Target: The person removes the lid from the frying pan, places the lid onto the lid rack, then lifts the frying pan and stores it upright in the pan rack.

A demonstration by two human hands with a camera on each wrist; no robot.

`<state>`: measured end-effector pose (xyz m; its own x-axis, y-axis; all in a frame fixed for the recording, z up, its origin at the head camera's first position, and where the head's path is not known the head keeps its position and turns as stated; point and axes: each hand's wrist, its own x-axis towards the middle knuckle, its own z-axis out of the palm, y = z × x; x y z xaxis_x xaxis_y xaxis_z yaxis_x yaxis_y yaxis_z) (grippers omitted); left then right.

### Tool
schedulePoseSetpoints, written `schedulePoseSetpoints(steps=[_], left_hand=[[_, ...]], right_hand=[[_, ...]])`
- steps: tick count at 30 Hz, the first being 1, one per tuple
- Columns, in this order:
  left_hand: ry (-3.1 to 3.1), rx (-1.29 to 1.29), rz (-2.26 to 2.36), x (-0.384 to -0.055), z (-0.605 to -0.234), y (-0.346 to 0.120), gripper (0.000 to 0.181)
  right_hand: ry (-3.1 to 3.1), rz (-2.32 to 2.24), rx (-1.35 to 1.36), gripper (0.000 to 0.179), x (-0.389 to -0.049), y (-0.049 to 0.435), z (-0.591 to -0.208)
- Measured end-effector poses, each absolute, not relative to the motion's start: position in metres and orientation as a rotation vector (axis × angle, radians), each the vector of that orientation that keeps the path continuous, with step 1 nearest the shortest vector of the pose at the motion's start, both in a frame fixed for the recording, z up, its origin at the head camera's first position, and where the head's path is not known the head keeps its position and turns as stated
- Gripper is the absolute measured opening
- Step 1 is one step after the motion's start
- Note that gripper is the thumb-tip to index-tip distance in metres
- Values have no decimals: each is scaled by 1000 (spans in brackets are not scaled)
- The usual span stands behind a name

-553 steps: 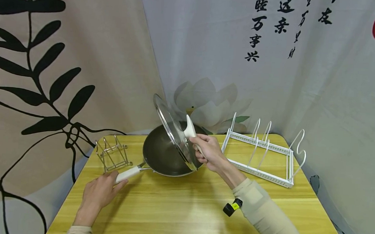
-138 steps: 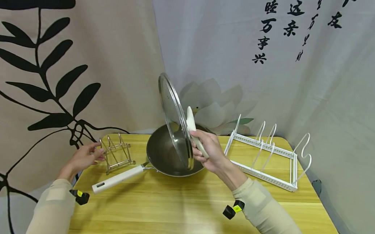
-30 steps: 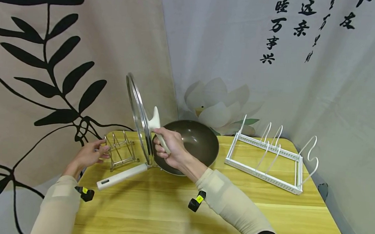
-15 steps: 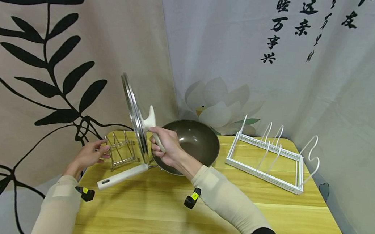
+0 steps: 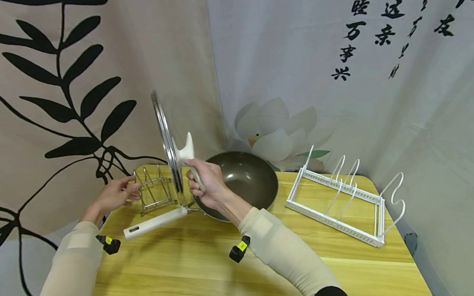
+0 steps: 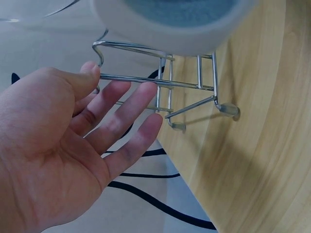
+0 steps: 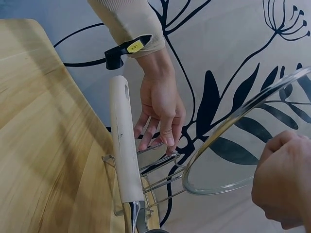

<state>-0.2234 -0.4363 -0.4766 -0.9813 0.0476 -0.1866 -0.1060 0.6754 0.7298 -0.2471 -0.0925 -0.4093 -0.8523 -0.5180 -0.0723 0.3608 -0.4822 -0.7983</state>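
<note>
My right hand (image 5: 210, 183) grips the white handle (image 5: 186, 152) of a round glass lid (image 5: 166, 136) with a metal rim. The lid stands nearly upright, its lower edge close to the base of the wok's handle. Beside it, on the left, is a small metal wire rack (image 6: 184, 85) at the table's edge. My left hand (image 5: 114, 194) pinches the rack's outer end between thumb and index finger, the other fingers loosely bent. A dark wok (image 5: 245, 180) sits behind my right hand, its white handle (image 5: 155, 223) pointing toward the front left. My right fingertips are partly hidden in the right wrist view.
A white adjustable rack (image 5: 335, 222) with upright wire dividers lies on the right of the wooden table (image 5: 252, 277). A printed cloth hangs close behind the table. The wok's handle lies just in front of the wire rack.
My left hand went from the wok's handle to the wire rack. My right hand carried the lid left, from over the wok to beside the rack, turning it more upright; lately it creeps left.
</note>
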Motion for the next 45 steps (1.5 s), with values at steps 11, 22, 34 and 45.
schedulePoseSetpoints(steps=[11,22,34,45], left_hand=[[2693,-55,1180,-223,-476,-437,70],[2679,-61,1187,-223,-476,-438,68],[2684,-40,1198,-224,-475,-438,70],[2700,-22,1184,-223,-475,-439,70]], right_hand=[[1164,-2329,-238,12,-251,-102,-410],[1148,-2339,-248,13,-253,-110,-410],[1120,-2346,-266,12,-254,-122,-408],[1102,-2355,-268,15,-255,-131,-406]])
